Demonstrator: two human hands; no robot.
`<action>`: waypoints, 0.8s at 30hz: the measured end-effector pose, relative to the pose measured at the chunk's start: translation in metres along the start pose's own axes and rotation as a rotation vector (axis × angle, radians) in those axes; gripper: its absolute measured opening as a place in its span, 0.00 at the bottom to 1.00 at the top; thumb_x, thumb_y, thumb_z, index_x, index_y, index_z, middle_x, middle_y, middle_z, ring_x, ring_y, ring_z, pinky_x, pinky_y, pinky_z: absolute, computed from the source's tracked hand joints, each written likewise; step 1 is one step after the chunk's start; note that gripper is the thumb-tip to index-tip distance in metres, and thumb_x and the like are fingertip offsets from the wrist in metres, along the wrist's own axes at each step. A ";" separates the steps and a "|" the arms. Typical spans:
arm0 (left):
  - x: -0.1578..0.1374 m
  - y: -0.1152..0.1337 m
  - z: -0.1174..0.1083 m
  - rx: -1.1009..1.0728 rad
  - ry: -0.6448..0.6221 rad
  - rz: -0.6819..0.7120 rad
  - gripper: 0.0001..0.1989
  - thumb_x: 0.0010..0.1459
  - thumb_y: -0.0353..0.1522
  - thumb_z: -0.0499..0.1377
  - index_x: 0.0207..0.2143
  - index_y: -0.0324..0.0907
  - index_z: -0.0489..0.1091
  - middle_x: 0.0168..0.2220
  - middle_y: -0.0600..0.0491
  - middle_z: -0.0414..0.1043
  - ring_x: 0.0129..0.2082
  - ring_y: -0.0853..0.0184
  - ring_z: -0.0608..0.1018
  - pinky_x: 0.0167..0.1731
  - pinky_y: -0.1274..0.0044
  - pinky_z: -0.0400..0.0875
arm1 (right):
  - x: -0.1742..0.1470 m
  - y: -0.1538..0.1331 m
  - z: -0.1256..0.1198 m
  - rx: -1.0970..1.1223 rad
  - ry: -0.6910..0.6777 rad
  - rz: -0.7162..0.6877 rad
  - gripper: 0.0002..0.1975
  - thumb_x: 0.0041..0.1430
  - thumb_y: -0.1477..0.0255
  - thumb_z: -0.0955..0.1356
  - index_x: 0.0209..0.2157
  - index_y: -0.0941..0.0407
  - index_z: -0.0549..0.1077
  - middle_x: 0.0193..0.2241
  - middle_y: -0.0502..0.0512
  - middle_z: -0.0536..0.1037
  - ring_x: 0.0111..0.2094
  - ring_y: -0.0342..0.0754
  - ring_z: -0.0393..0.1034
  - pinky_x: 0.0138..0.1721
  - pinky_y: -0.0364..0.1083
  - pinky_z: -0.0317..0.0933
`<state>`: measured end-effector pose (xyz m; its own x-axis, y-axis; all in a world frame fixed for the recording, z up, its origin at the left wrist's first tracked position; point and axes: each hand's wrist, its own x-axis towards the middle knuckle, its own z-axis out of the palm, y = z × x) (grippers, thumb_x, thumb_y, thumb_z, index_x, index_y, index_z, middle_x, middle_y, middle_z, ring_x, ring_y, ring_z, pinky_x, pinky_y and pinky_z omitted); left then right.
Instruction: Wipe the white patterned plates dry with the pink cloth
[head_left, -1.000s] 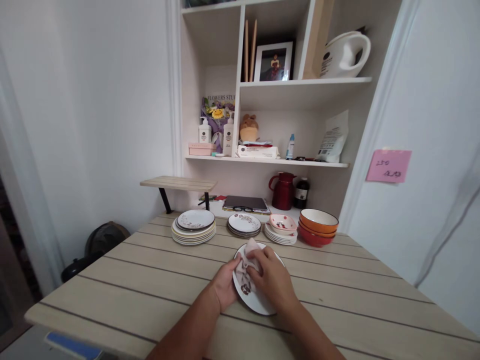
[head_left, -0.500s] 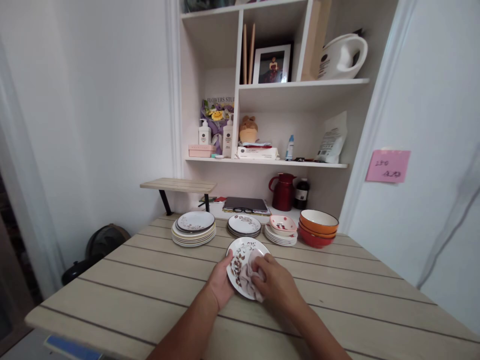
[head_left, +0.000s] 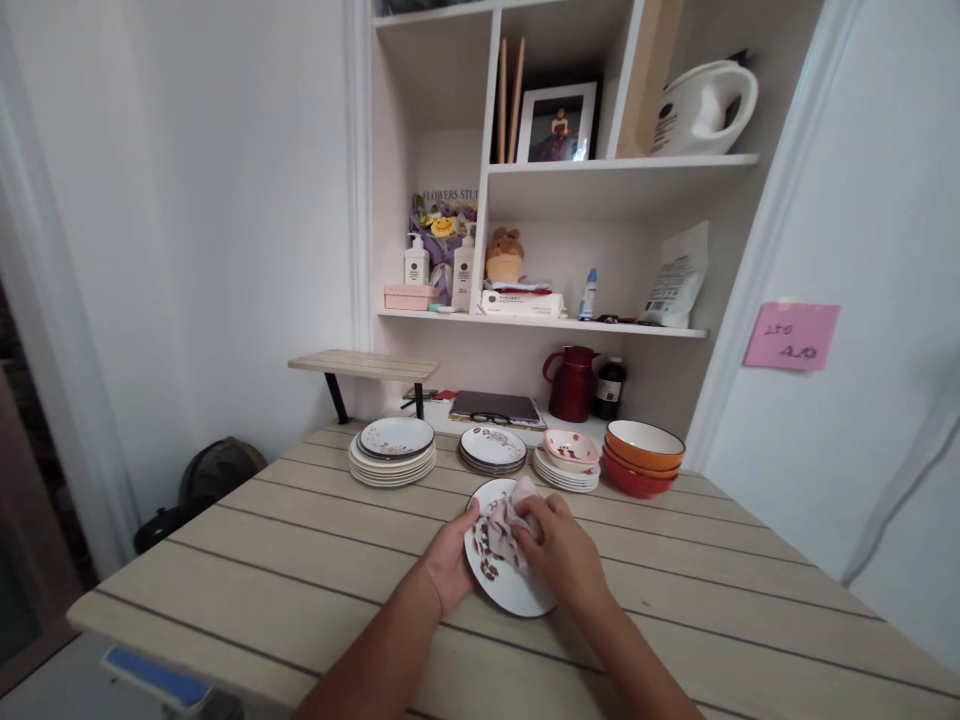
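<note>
My left hand grips the left edge of a white plate that has a dark rim and a brown floral pattern. The plate is tilted up above the table, its face toward me. Bunched in my right hand is a pale pink cloth, pressed against the plate's upper face. The cloth covers part of the pattern. Just behind the plate stands a stack of similar small plates. My left fingers are mostly hidden beneath the plate.
On the slatted table, a stack of larger plates stands back left. A pink bowl on small white dishes and stacked orange and red bowls stand back right. Behind are a red jug and a small raised shelf.
The cloth and my right hand have moved up the plate, uncovering its lower part. The plate has turned slightly in my left hand. The whole view has shifted a little.
</note>
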<state>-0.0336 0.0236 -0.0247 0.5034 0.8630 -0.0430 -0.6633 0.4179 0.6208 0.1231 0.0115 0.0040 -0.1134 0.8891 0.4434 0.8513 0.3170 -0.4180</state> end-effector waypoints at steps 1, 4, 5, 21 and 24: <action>0.000 0.000 0.000 -0.002 -0.006 -0.003 0.24 0.60 0.41 0.53 0.51 0.32 0.68 0.40 0.40 0.77 0.43 0.56 0.78 0.49 0.67 0.64 | 0.000 0.001 0.000 -0.013 -0.009 0.001 0.08 0.56 0.68 0.64 0.37 0.50 0.72 0.36 0.51 0.68 0.29 0.43 0.65 0.28 0.42 0.49; 0.000 0.002 -0.002 -0.011 -0.010 -0.013 0.25 0.60 0.42 0.53 0.53 0.32 0.66 0.41 0.41 0.77 0.44 0.56 0.77 0.51 0.66 0.62 | 0.000 0.002 0.000 -0.061 -0.021 -0.002 0.07 0.56 0.67 0.64 0.37 0.51 0.71 0.36 0.51 0.69 0.29 0.43 0.65 0.27 0.43 0.46; 0.000 0.002 -0.003 -0.015 -0.010 -0.010 0.26 0.60 0.42 0.52 0.53 0.32 0.66 0.42 0.40 0.77 0.45 0.56 0.77 0.51 0.66 0.62 | 0.000 0.002 0.000 -0.080 -0.029 0.000 0.07 0.56 0.67 0.64 0.37 0.51 0.71 0.36 0.52 0.69 0.29 0.43 0.65 0.26 0.43 0.45; -0.001 0.003 -0.004 0.000 0.042 -0.029 0.23 0.59 0.42 0.55 0.49 0.33 0.69 0.38 0.43 0.78 0.40 0.58 0.78 0.45 0.69 0.67 | -0.011 -0.014 -0.005 0.072 -0.184 -0.160 0.07 0.52 0.73 0.66 0.35 0.51 0.71 0.37 0.50 0.71 0.33 0.44 0.66 0.33 0.42 0.51; -0.001 0.002 -0.001 0.003 0.042 -0.039 0.23 0.59 0.43 0.54 0.47 0.34 0.70 0.36 0.43 0.78 0.37 0.58 0.79 0.43 0.70 0.68 | -0.010 -0.020 0.000 0.101 -0.137 -0.171 0.11 0.53 0.72 0.66 0.39 0.49 0.72 0.39 0.51 0.70 0.38 0.46 0.67 0.36 0.42 0.54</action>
<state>-0.0361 0.0237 -0.0247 0.5053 0.8571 -0.1002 -0.6418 0.4509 0.6203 0.1072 -0.0039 0.0084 -0.3260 0.8540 0.4055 0.7590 0.4921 -0.4263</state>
